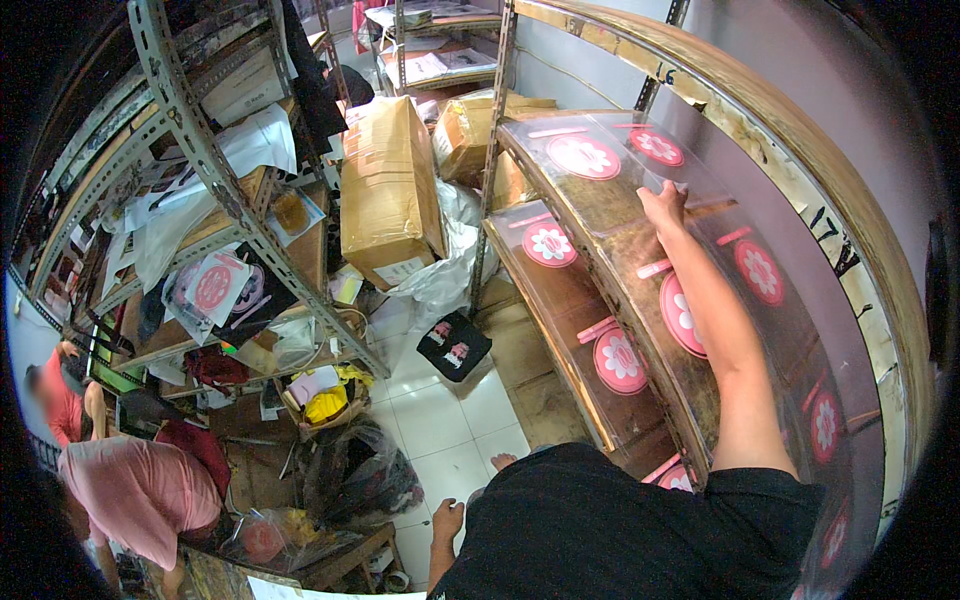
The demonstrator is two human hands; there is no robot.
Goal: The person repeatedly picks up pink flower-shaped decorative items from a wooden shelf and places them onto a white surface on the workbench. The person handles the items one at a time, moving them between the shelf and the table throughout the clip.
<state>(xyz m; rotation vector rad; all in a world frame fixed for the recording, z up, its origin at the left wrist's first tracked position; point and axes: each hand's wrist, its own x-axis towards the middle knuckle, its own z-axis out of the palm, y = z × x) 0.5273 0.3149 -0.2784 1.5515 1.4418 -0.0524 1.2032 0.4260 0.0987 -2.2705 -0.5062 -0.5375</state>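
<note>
My right arm reaches up and forward over the shelf on the right. My right hand [662, 207] is closed, its thumb and fingers pinching at a clear plastic sheet [612, 200]. The sheet carries pink round prints with white flowers [583, 158], each with a pink strip beside it. More flower prints [760, 273] show farther along the shelf, and others [620, 360] lie on the lower level. My left hand [447, 521] hangs low near my body with its fingers curled; nothing shows in it.
Metal-framed shelving [200, 150] on the left holds papers and prints. Taped cardboard boxes [390, 190] stand ahead. A folded black cloth [454, 347] lies on white floor tiles [430, 410]. Plastic bags [360, 465] are at lower left, where a person in pink [145, 490] bends over.
</note>
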